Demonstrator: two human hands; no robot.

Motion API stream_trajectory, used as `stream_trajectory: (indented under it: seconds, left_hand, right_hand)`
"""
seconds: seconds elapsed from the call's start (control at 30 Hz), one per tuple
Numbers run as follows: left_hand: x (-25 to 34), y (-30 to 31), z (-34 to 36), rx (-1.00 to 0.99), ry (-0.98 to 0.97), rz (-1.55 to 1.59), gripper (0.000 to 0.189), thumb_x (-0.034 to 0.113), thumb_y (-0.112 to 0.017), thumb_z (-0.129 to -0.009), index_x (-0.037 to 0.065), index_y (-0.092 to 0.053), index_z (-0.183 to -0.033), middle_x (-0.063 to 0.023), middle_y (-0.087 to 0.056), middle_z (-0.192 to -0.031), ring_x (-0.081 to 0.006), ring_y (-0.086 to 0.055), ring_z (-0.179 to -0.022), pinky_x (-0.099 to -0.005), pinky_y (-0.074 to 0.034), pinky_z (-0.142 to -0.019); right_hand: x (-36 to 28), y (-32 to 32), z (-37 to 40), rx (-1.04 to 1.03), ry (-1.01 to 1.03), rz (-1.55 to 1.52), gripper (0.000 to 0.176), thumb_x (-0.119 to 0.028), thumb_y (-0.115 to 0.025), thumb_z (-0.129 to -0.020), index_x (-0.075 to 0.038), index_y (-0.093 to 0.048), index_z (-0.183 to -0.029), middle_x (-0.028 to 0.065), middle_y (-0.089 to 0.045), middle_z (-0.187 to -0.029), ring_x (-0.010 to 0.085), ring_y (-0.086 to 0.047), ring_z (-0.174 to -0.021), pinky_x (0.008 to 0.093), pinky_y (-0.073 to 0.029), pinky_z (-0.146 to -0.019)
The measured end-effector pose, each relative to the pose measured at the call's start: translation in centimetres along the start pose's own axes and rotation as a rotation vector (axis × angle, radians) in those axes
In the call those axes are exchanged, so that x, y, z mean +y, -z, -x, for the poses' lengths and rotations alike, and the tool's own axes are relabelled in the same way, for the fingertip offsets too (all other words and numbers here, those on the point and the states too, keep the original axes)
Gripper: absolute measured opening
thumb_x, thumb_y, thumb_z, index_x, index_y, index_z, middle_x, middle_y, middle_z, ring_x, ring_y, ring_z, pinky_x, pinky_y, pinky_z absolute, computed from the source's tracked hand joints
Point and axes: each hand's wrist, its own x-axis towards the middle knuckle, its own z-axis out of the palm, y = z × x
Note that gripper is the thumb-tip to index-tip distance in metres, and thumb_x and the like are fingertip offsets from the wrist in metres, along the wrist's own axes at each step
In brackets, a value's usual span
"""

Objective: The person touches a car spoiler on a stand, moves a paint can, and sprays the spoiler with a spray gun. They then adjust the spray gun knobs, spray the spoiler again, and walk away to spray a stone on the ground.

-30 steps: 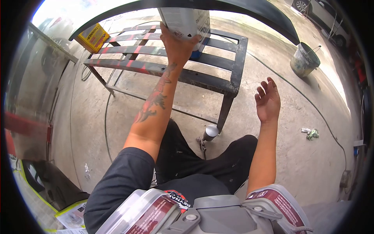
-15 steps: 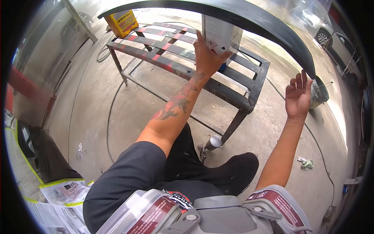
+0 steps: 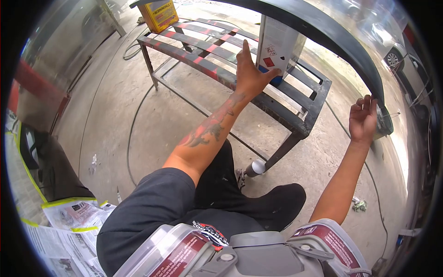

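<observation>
A long, curved black trim panel (image 3: 330, 39) arches across the top of the view, above two metal cans. At its lower right tip my right hand (image 3: 363, 121) has its fingers bent and pinched onto the end. My left hand (image 3: 253, 76) has thumb and forefinger spread apart beside a white rectangular can (image 3: 277, 44) with hazard labels and a blue base. The thumb overlaps the can's lower part; whether it touches is hard to tell. A yellow thinner can (image 3: 161, 17) stands under the panel's far left end.
Both cans stand on a slatted metal bench (image 3: 295, 122) with red paint marks. By its near leg is a spray gun cup (image 3: 255, 168). Hoses (image 3: 130, 138) cross the concrete floor. A bucket (image 3: 384, 122) stands at right. Masked paper (image 3: 69, 214) lies lower left; a respirator (image 3: 258, 251) fills the bottom.
My right hand has closed its fingers on the panel's tip. My left hand has shifted from across the white can to its lower left side. The view has tilted slightly.
</observation>
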Motion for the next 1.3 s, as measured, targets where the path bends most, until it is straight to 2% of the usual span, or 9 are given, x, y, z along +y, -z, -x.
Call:
stream_trajectory:
  seconds: [0.13, 0.33, 0.47, 0.57, 0.67, 0.73, 0.87, 1.03, 1.3]
  left_hand:
    - [-0.7, 2.2, 1.8, 0.014, -0.036, -0.039, 0.117, 0.033, -0.089, -0.069, -0.009, -0.017, -0.151, -0.0292, -0.036, -0.139, -0.0425, -0.038, -0.134, -0.0453, -0.037, -0.111]
    - [-5.8, 9.7, 9.9, 0.107, -0.177, -0.14, 0.072, 0.022, -0.082, -0.078, -0.001, -0.049, -0.137, -0.0203, -0.054, -0.132, -0.0353, -0.049, -0.127, -0.043, -0.04, -0.107]
    - [-10.2, 17.4, 17.2, -0.187, 0.193, -0.277, 0.055, 0.028, -0.073, -0.087, 0.002, -0.058, -0.132, -0.0177, -0.063, -0.125, -0.0315, -0.059, -0.118, -0.0383, -0.042, -0.104]
    - [-11.3, 22.1, 21.7, -0.268, 0.624, 0.088, 0.057, 0.036, -0.064, -0.095, 0.001, -0.053, -0.138, -0.0185, -0.062, -0.13, -0.0271, -0.059, -0.12, -0.0354, -0.042, -0.104]
    - [-8.3, 24.6, 22.8, -0.129, 0.57, 0.032, 0.059, 0.04, -0.057, -0.099, 0.0, -0.048, -0.142, -0.019, -0.06, -0.134, -0.0238, -0.057, -0.122, -0.0341, -0.042, -0.104]
    - [-9.2, 25.4, 22.5, -0.14, 0.594, 0.025, 0.064, 0.038, -0.064, -0.096, 0.0, -0.047, -0.143, -0.0209, -0.057, -0.136, -0.0271, -0.055, -0.126, -0.0354, -0.041, -0.106]
    - [-10.5, 27.5, 15.4, -0.132, 0.388, -0.234, 0.068, 0.035, -0.072, -0.09, 0.001, -0.047, -0.143, -0.0216, -0.054, -0.14, -0.0305, -0.052, -0.131, -0.0381, -0.039, -0.109]
    - [-16.5, 33.0, 0.3, 0.005, 0.105, -0.312, 0.069, 0.029, -0.076, -0.086, 0.001, -0.048, -0.142, -0.0209, -0.056, -0.137, -0.0306, -0.052, -0.131, -0.0393, -0.039, -0.11]
    - [-36.3, 37.5, -24.4, 0.248, -0.171, -0.252, 0.081, 0.034, -0.08, -0.082, -0.006, -0.044, -0.142, -0.0256, -0.049, -0.138, -0.0352, -0.049, -0.13, -0.0403, -0.041, -0.108]
  right_hand:
    - [0.0, -0.1, 0.4, -0.006, -0.012, 0.003, 0.02, -0.029, -0.055, -0.103, -0.013, -0.061, -0.113, 0.0008, -0.065, -0.099, 0.0144, -0.059, -0.084, 0.0269, -0.049, -0.07]
    - [0.2, 0.5, 0.4, -0.046, 0.002, 0.041, 0.021, -0.029, -0.055, -0.103, -0.013, -0.061, -0.115, 0.0007, -0.063, -0.1, 0.0144, -0.058, -0.085, 0.0257, -0.048, -0.07]
    - [0.2, 0.9, 0.4, -0.081, -0.015, 0.015, 0.022, -0.029, -0.056, -0.102, -0.013, -0.059, -0.118, 0.0019, -0.062, -0.099, 0.0148, -0.057, -0.086, 0.0268, -0.047, -0.072]
    - [0.7, 1.1, 0.5, -0.132, -0.018, 0.031, 0.026, -0.029, -0.057, -0.102, -0.013, -0.056, -0.122, 0.0026, -0.061, -0.101, 0.0147, -0.057, -0.087, 0.0275, -0.048, -0.071]
    - [2.9, 1.4, 2.4, -0.106, -0.03, 0.047, 0.028, -0.03, -0.057, -0.102, -0.013, -0.056, -0.124, 0.0024, -0.062, -0.102, 0.0144, -0.057, -0.087, 0.0277, -0.048, -0.071]
    - [5.4, 1.0, 4.8, -0.015, -0.029, 0.118, 0.03, -0.03, -0.059, -0.101, -0.013, -0.055, -0.125, 0.0017, -0.063, -0.104, 0.0132, -0.057, -0.086, 0.027, -0.047, -0.07]
    - [12.7, -4.1, 9.5, 0.133, 0.014, 0.412, 0.018, -0.021, -0.059, -0.101, -0.009, -0.06, -0.115, 0.0013, -0.064, -0.092, 0.0106, -0.057, -0.077, 0.0242, -0.042, -0.065]
    - [23.6, -13.1, 10.1, -0.051, 0.007, 0.643, 0.011, -0.013, -0.059, -0.099, -0.004, -0.06, -0.106, 0.0046, -0.062, -0.091, 0.0109, -0.057, -0.076, 0.0234, -0.043, -0.066]
    - [40.4, -27.2, 4.2, -0.135, 0.091, 0.866, 0.013, -0.009, -0.061, -0.097, -0.002, -0.06, -0.109, 0.0071, -0.064, -0.097, 0.0124, -0.06, -0.08, 0.0237, -0.047, -0.067]
